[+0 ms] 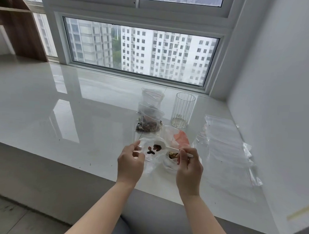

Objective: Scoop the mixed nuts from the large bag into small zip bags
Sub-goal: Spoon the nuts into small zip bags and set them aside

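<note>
Glossy white stone ledge (79,113) under the window carries everything. Nearest: two bare forearms reach in from the bottom edge. Left hand (130,162) pinches the rim of a small clear zip bag (149,160), thumb and fingers curled on the plastic, holding its mouth open; a few dark nuts already sit inside it. Right hand (188,168) pinches the handle of a white plastic spoon (164,147), fingers curled round the shaft, handle end sticking out to the right of the thumb. Spoon bowl is over the open mouth of the small bag, loaded with dark nuts. Just beside, under the right hand, the large bag (169,161) sits slumped with its mouth open, yellow and tan mixed nuts (172,155) visible inside. Behind the hands, a clear wrapper with a pink-orange patch (182,138) lies flat. Right of that, a stack of empty zip bags (225,146) lies flat against the side wall. Farther back, a filled small zip bag (149,122) with dark nuts stands upright, another red-seal zip bag (152,97) behind it, contents unclear. Ribbed clear glass (182,110) stands right of those, some residue at the bottom. Window frame beyond, tower blocks outside.
</note>
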